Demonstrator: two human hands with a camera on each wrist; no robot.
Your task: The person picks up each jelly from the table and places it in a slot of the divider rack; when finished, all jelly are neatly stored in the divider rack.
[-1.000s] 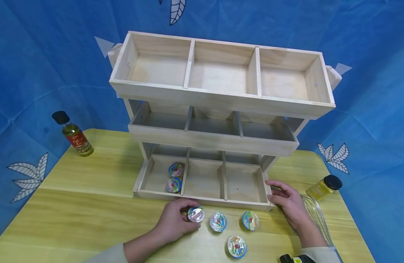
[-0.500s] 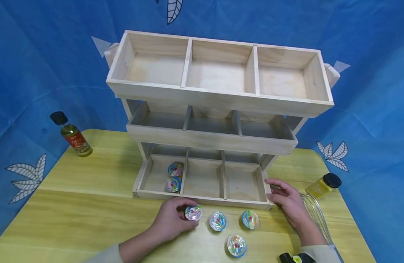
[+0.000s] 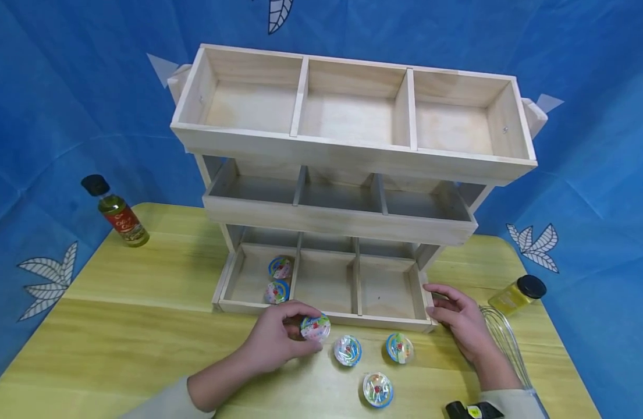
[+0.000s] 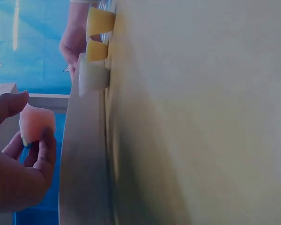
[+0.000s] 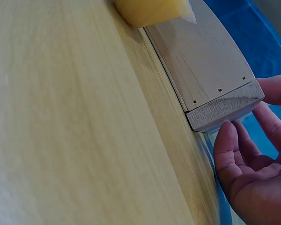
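My left hand point(image 3: 273, 342) pinches a small jelly cup point(image 3: 316, 329) with a printed lid, close in front of the wooden shelf's bottom tier. In the left wrist view this jelly cup point(image 4: 38, 123) looks pink, held off the table between thumb and fingers. Fingertips of my right hand point(image 3: 465, 326) touch the right front corner of the three-tier wooden shelf point(image 3: 347, 226); thumb and index finger are spread along that corner in the right wrist view. Two jelly cups point(image 3: 277, 291) lie in the bottom tier's left compartment. Several more, among them a white one point(image 4: 93, 77), stand on the table.
An oil bottle point(image 3: 123, 220) with a black cap stands at the table's left. Right of the shelf are a yellow jar point(image 3: 511, 298) with a black lid and a wire whisk point(image 3: 504, 337). Blue cloth point(image 3: 91, 87) hangs behind and at both sides.
My left hand has raised the jelly cup from the table and brought it slightly right and toward the shelf. The right hand stays at the shelf's corner.
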